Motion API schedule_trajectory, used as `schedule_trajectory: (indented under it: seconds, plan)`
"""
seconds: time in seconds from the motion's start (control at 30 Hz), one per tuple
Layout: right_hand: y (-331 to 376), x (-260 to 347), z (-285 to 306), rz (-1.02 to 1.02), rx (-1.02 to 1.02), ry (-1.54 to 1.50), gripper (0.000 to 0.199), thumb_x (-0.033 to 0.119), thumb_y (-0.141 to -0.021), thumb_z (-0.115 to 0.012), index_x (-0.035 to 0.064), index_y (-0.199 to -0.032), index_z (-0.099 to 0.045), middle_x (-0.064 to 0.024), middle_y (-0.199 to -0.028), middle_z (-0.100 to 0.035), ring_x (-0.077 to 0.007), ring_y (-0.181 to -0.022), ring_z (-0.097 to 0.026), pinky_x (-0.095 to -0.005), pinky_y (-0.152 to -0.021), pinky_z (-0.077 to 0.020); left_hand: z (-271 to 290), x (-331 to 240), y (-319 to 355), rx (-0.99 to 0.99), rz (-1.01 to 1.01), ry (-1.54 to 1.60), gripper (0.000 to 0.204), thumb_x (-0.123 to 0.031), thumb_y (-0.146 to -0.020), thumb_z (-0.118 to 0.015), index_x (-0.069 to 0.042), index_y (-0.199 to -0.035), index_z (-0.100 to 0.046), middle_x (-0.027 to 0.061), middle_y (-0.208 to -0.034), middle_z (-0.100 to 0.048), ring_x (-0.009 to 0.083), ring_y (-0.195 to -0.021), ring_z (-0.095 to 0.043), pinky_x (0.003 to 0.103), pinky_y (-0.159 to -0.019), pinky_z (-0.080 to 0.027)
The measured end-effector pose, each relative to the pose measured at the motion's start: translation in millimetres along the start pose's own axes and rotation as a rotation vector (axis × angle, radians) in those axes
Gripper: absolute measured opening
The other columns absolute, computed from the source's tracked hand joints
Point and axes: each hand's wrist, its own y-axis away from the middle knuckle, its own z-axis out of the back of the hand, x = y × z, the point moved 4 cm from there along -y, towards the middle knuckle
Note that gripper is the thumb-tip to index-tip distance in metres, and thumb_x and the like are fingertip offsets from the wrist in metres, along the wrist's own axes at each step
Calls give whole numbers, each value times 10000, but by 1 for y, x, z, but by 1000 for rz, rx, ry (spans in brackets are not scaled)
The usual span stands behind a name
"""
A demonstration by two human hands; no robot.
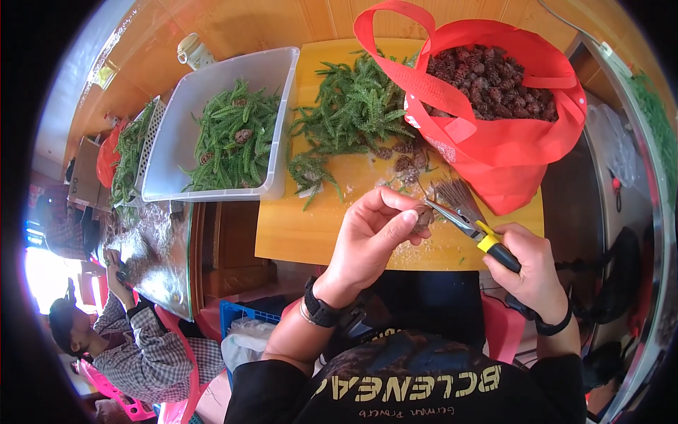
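Over the front of the yellow table (pixel 296 237), my left hand (pixel 374 237) pinches a pine cone (pixel 423 218) between thumb and fingers. My right hand (pixel 526 265) is closed round the yellow and black handles of a pair of needle-nose pliers (pixel 459 220). The pliers' jaws reach the pine cone, and a thin piece sticks up beside their tip. Whether the jaws grip that piece is too small to tell. Just beyond lie several loose pine cones (pixel 406 166) and a bundle of thin brown stems or wires (pixel 458 196).
A red bag (pixel 494 145) full of pine cones stands at the back right. Green artificial sprigs (pixel 357 106) are heaped mid-table. A clear plastic bin (pixel 275 177) at the left holds sprigs with a few cones. Farther left, a person in a checked shirt (pixel 152 346) sits at another table.
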Motion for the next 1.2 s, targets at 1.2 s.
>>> schedule_trajectory:
  seconds: [1.2]
  plan:
    - [42, -100, 12, -230, 175, 291, 220, 135, -716, -631, -21, -777, -488, -199, -803, -509, -371, -861, -494, -404, -746, -409, 3, 6, 5, -104, -216, -335, 254, 74, -773, -615, 19, -999, -513, 51, -1047, -486, 123, -987, -525, 259, -841, -484]
